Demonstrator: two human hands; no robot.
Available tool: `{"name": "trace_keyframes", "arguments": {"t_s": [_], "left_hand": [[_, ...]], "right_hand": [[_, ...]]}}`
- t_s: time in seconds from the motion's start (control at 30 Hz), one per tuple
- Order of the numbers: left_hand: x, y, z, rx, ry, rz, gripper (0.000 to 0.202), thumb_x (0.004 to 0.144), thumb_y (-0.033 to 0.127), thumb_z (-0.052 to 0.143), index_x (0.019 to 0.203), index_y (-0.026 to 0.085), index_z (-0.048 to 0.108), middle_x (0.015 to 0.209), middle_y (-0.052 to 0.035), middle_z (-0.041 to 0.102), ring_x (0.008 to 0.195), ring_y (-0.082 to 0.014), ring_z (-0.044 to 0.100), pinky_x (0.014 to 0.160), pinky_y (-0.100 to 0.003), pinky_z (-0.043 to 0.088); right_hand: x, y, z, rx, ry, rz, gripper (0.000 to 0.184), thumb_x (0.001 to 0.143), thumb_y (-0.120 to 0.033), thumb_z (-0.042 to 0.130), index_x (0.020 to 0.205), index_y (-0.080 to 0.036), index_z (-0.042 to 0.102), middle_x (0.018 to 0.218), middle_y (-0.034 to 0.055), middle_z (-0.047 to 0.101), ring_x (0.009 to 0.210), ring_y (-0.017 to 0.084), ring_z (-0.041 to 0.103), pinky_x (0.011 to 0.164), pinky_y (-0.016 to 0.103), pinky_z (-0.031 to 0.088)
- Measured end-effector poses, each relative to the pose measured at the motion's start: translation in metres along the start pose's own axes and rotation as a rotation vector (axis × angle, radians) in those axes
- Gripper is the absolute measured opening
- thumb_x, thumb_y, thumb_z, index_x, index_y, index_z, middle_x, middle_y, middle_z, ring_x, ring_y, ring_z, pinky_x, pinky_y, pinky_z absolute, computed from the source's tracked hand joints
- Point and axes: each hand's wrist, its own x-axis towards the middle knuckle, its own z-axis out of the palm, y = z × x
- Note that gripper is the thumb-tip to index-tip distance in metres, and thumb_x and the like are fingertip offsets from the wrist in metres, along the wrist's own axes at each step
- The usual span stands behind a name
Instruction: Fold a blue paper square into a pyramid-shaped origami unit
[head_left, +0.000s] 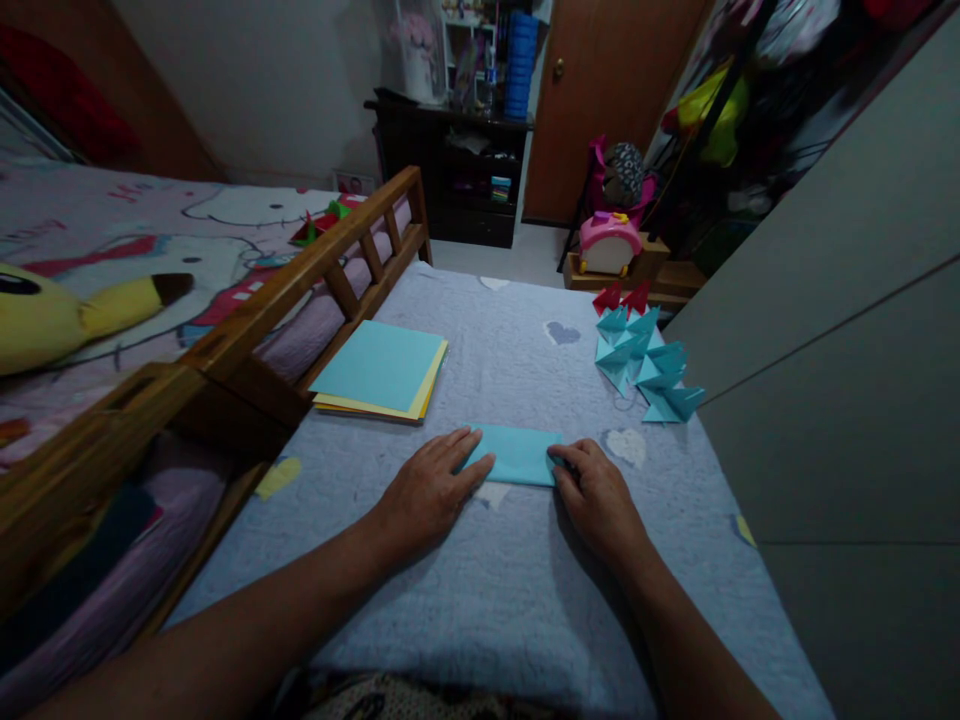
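Currently we press the folded blue paper (516,455), lying on the quilt (480,600) just right of the paper stack (381,370), with left hand (427,490) and right hand (600,500), both grips open and flat. The soft bedding could let it slide, skewing our crease.

I see the folded sheet (517,453) lying on the mattress (487,600) straight ahead, with my left hand (427,490) on its left end and my right hand (600,500) at its right end. Behind it to the left, a stack of sheets (379,370) sits beside the wooden rail (300,270). Behind it to the right, a cluster of folded pieces (641,360) lies near the cabinet wall (840,300).
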Motion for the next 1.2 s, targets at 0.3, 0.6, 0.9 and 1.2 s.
{"name": "trace_keyframes", "arguments": {"t_s": [0.3,0.6,0.9,1.2], "left_hand": [[0.001,0.000,-0.001,-0.003,0.009,0.005,0.034,0.097,0.010,0.053,0.129,0.018,0.062,0.137,-0.0216,0.059,0.126,-0.0349,0.059,0.097,-0.055,0.054],[0.001,0.001,-0.002,0.004,-0.018,-0.002,0.034,0.097,0.012,0.054,0.130,0.020,0.061,0.139,-0.0196,0.059,0.128,-0.0328,0.058,0.099,-0.054,0.054],[0.000,0.000,-0.002,-0.007,-0.043,-0.002,0.036,0.096,0.015,0.060,0.131,0.020,0.060,0.140,-0.0195,0.058,0.130,-0.0338,0.056,0.102,-0.053,0.052],[-0.002,-0.005,-0.004,-0.020,-0.103,0.023,0.042,0.094,0.014,0.062,0.134,0.027,0.059,0.147,-0.0162,0.053,0.132,-0.0347,0.053,0.104,-0.052,0.049]], "right_hand": [[-0.002,-0.008,-0.001,-0.059,0.033,-0.003,0.026,0.091,-0.013,0.050,0.104,-0.018,0.072,0.096,0.0075,0.059,0.087,0.020,0.061,0.084,0.034,0.050],[-0.006,-0.017,-0.003,-0.460,-0.052,-0.133,0.020,0.095,-0.013,0.053,0.103,-0.019,0.070,0.110,0.0111,0.064,0.096,0.025,0.053,0.084,0.035,0.044],[-0.007,-0.022,-0.006,-0.714,-0.133,-0.255,0.047,0.092,-0.012,0.055,0.134,-0.032,0.061,0.104,0.0087,0.068,0.086,0.026,0.053,0.078,0.037,0.031],[0.000,-0.047,-0.015,-0.783,-0.274,-0.186,0.033,0.094,-0.017,0.053,0.121,-0.026,0.068,0.099,0.0112,0.069,0.093,0.030,0.058,0.079,0.039,0.027]]}}
